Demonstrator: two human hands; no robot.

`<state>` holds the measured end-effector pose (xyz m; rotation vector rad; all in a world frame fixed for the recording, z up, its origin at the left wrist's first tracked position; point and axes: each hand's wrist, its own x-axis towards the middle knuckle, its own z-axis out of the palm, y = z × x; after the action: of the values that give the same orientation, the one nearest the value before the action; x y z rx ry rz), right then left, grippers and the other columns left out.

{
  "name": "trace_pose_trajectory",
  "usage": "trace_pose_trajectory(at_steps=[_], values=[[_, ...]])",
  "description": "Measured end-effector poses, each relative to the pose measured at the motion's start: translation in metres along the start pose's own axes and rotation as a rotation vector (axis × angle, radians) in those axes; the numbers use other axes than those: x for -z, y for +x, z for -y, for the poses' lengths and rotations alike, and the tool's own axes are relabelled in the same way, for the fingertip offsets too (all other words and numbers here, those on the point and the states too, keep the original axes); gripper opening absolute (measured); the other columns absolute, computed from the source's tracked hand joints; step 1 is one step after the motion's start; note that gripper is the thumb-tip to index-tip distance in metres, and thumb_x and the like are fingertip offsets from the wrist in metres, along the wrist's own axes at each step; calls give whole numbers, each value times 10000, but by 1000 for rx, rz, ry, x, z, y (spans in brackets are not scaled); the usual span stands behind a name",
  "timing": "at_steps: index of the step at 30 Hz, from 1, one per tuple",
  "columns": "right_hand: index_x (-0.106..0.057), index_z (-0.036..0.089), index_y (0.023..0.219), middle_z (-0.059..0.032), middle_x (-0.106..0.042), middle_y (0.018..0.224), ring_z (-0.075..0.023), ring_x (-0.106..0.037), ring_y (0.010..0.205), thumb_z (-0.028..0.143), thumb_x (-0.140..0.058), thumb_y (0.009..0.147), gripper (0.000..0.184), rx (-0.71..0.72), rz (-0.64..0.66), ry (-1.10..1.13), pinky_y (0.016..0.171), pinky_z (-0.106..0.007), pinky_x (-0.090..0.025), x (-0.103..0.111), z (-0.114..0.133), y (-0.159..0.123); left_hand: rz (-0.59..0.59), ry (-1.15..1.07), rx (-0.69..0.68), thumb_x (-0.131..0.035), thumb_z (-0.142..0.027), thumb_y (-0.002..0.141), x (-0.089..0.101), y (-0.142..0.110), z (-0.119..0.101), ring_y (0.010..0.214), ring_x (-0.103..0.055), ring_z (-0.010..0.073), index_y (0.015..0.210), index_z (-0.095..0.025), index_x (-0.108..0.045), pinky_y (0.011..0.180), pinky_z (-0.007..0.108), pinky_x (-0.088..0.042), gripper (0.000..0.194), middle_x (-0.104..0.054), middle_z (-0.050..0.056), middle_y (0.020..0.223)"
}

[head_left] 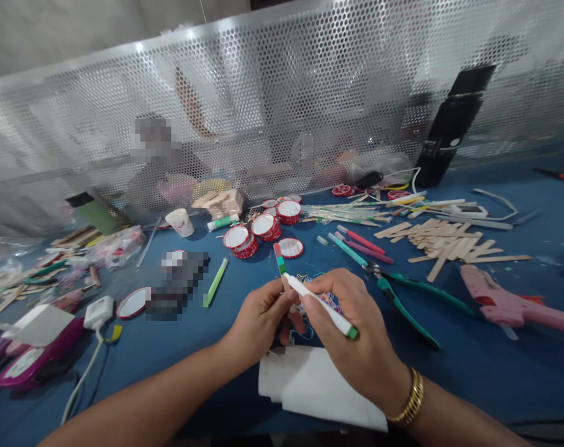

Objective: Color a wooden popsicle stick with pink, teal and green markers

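Between its thumb and fingers, my left hand (258,320) pinches a craft stick (279,257) standing up, banded red and green at its top. A white marker (326,308) with a green end is gripped by my right hand (356,316); its tip meets the stick just below the green band, by the left fingertips. Under and behind my hands lies a tangle of coloured threads (331,300), partly hidden. Folded white paper (328,394) lies below my hands near the table's front edge.
Red-rimmed white discs (263,225) are stacked ahead. Green-handled pliers (422,287), a pink glue gun (494,298) and loose craft sticks (461,245) lie right. A light-green marker (215,282), paper cup (182,223) and white charger (99,311) are left. A perforated metal screen (291,93) stands behind.
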<state>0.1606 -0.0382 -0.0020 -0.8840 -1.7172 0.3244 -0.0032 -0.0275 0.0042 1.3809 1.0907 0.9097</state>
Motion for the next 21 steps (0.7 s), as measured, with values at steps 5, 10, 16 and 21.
trace_pose_trajectory(at_steps=[5, 10, 16, 21], values=[[-565, 230, 907, -10, -637, 867, -181, -575, 841, 197, -545, 915, 39, -21, -43, -15, 803, -366, -431, 0, -1, 1, -11, 21, 4, -526, -536, 925, 1, 0, 1, 373, -472, 49, 830, -184, -531, 366, 152, -303, 365, -645, -27, 621], [-574, 224, 928, -10, -639, 890, -178, -577, 872, 196, -550, 914, 40, 1, 0, 18, 828, -361, -429, -2, -2, 2, 2, 8, -6, -542, -539, 914, 1, -1, 0, 365, -458, 50, 812, -184, -531, 356, 150, -321, 370, -609, -45, 588], [-568, 231, 895, -2, -635, 850, -181, -578, 834, 205, -556, 913, 34, -32, -41, -27, 802, -354, -421, 0, -1, 1, -6, 13, 12, -528, -531, 923, 1, 0, 0, 373, -469, 54, 841, -184, -528, 354, 150, -325, 357, -644, -29, 620], [-569, 229, 913, -9, -632, 876, -183, -578, 866, 199, -543, 916, 40, -7, -12, 27, 824, -360, -426, -1, -1, 0, -1, 8, -8, -531, -523, 927, 1, 0, 0, 373, -466, 47, 813, -182, -531, 365, 142, -314, 359, -611, -47, 583]])
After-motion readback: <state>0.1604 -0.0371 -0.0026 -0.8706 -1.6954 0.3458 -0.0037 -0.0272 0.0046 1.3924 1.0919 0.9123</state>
